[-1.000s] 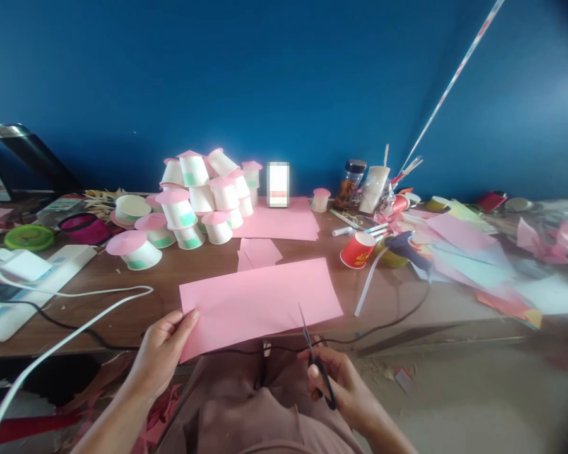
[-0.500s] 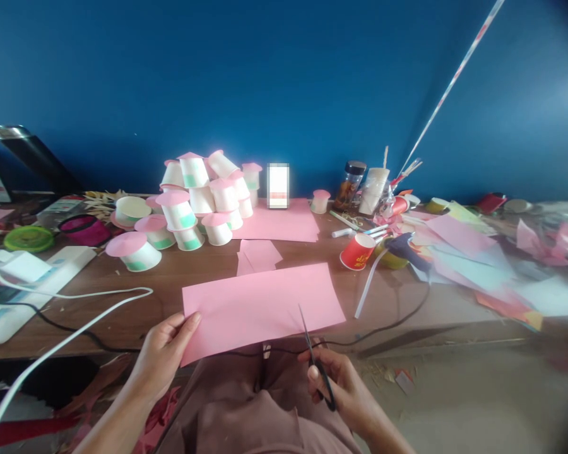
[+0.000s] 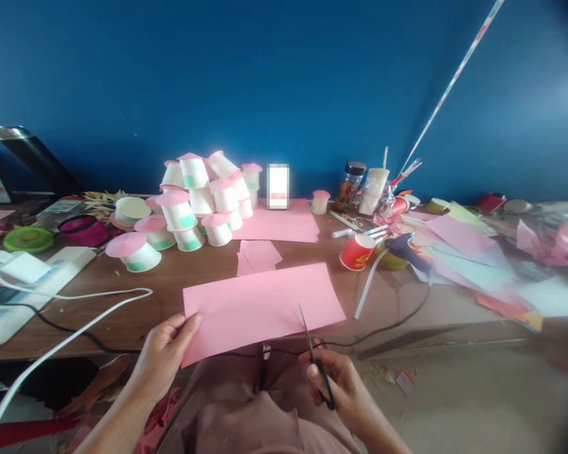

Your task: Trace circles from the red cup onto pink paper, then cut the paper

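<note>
A long pink paper sheet is pinched at its left end between the thumb and fingers of my left hand. It slants up to the right over the table's front edge. My right hand grips black-handled scissors below the sheet's right part. The blades point up and lie over the sheet's lower edge; whether they are parted is hard to tell. Smaller pink paper pieces lie just behind the sheet.
White cups with pink tops are piled at the back left. A red cup, a glue gun and loose papers lie to the right. A power strip and white cable are at the left.
</note>
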A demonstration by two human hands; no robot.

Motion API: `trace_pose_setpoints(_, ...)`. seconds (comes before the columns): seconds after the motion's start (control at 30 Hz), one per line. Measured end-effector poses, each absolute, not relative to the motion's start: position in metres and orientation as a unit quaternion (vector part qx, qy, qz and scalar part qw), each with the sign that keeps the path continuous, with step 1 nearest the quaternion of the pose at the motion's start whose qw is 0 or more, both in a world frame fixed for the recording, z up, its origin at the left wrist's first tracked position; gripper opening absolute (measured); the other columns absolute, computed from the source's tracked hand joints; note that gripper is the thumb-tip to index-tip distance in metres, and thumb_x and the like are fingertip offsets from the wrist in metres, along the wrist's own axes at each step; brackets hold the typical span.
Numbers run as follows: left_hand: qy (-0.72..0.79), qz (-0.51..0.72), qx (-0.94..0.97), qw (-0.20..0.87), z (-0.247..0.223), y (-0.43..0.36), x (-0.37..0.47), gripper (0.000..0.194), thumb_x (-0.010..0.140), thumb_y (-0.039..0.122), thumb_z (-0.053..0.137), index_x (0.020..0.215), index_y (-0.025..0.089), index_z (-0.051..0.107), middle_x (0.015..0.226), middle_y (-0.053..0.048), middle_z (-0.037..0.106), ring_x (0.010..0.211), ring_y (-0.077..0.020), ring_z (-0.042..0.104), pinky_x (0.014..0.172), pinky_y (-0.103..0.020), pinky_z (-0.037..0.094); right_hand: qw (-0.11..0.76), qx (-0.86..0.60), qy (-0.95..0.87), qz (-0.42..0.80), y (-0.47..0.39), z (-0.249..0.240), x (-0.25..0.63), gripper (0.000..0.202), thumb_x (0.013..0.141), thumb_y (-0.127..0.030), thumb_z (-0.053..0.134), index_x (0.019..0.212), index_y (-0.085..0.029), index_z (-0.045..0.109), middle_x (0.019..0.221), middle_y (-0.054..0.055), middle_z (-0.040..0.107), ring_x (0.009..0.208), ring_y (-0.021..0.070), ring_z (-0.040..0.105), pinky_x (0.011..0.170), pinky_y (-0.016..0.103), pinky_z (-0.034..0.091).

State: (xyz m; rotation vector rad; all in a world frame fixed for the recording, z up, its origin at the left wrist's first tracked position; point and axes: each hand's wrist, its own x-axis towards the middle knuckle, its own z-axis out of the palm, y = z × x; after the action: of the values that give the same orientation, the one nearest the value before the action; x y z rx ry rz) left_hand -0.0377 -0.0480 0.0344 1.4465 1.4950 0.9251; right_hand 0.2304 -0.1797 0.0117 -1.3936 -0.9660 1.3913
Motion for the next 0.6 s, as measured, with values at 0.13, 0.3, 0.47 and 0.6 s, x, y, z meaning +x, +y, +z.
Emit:
trace_pose_setpoints(0.13, 0.593, 0.37, 0.582, 0.415, 0.0333, -0.0472, -0.0382, 0.039, 0.072, 0.054, 0.059, 0.061, 0.017, 0.057, 0.057, 0.003, 0.046, 0.056, -0.0112, 0.039, 0.051, -0.021, 0.035, 0.453, -0.577, -0.378, 0.565, -0.1787, 0.014, 0.2292, 0.058, 0.071, -0.064, 0.065, 0.094, -0.011, 0.064, 0.052, -0.004, 0.046, 0.045, 0.0097, 0.044, 0.044, 0.022, 0.034)
trace_pose_setpoints(0.3, 0.596, 0.373, 0.581, 0.411, 0.0342, -0.0483, -0.0375, 0.04, 0.071, 0.055, 0.059, 0.06, 0.016, 0.056, 0.056, 0.003, 0.045, 0.056, -0.0111, 0.038, 0.051, -0.021, 0.035, 0.454, -0.589, -0.35, 0.569, -0.1763, 0.0118, 0.2275, 0.063, 0.064, -0.068, 0.068, 0.09, -0.011, 0.063, 0.051, -0.006, 0.043, 0.042, 0.008, 0.042, 0.041, 0.021, 0.033)
trace_pose_setpoints(0.47, 0.598, 0.368, 0.572, 0.424, 0.0335, -0.0485, -0.0377, 0.043, 0.071, 0.058, 0.059, 0.063, 0.016, 0.057, 0.057, 0.003, 0.045, 0.057, -0.0111, 0.038, 0.051, -0.021, 0.034, 0.451, -0.596, -0.346, 0.567, -0.1759, 0.0123, 0.2265, 0.064, 0.063, -0.069, 0.068, 0.09, -0.011, 0.063, 0.048, -0.006, 0.045, 0.042, 0.0077, 0.041, 0.041, 0.021, 0.033)
trace_pose_setpoints(0.6, 0.595, 0.369, 0.572, 0.427, 0.0349, -0.0493, -0.0363, 0.045, 0.071, 0.06, 0.059, 0.062, 0.015, 0.057, 0.057, 0.003, 0.045, 0.058, -0.0112, 0.039, 0.052, -0.022, 0.035, 0.449, -0.585, -0.355, 0.574, -0.178, 0.0151, 0.2266, 0.063, 0.066, -0.067, 0.068, 0.092, -0.011, 0.062, 0.05, -0.004, 0.049, 0.043, 0.0081, 0.043, 0.044, 0.022, 0.034)
